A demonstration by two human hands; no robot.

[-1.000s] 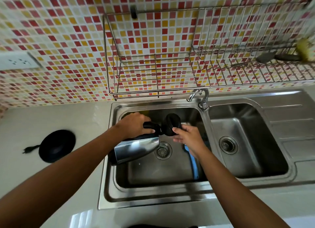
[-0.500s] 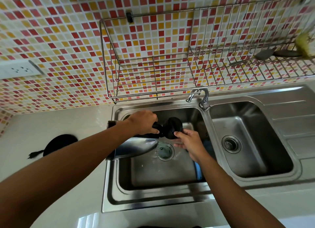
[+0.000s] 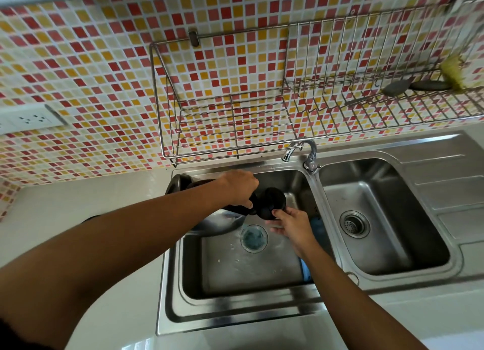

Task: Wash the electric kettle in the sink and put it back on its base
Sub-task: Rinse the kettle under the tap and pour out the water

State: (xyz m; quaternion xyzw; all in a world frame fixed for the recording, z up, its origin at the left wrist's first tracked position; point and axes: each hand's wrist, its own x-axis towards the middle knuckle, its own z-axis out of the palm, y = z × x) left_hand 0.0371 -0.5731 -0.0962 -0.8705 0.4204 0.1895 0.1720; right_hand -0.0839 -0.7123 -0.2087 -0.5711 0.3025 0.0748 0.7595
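Observation:
The steel electric kettle (image 3: 222, 222) lies tipped on its side over the left sink basin (image 3: 235, 266), mouth toward the drain (image 3: 253, 237). My left hand (image 3: 238, 188) grips its black handle from above. My right hand (image 3: 290, 222) holds the edge of the open black lid (image 3: 271, 203). Water and small bits lie around the drain. The kettle's black base (image 3: 90, 218) is almost wholly hidden behind my left forearm on the counter.
A tap (image 3: 301, 150) stands between the left basin and the right basin (image 3: 379, 218). A wire rack (image 3: 235, 124) hangs on the tiled wall above, holding utensils (image 3: 416, 86) at right. A wall socket (image 3: 31, 119) is at left. Something blue (image 3: 305, 267) lies in the left basin.
The kettle has been tipped further and lifted toward the basin's back left corner. Water now lies around the drain. Both hands keep their hold.

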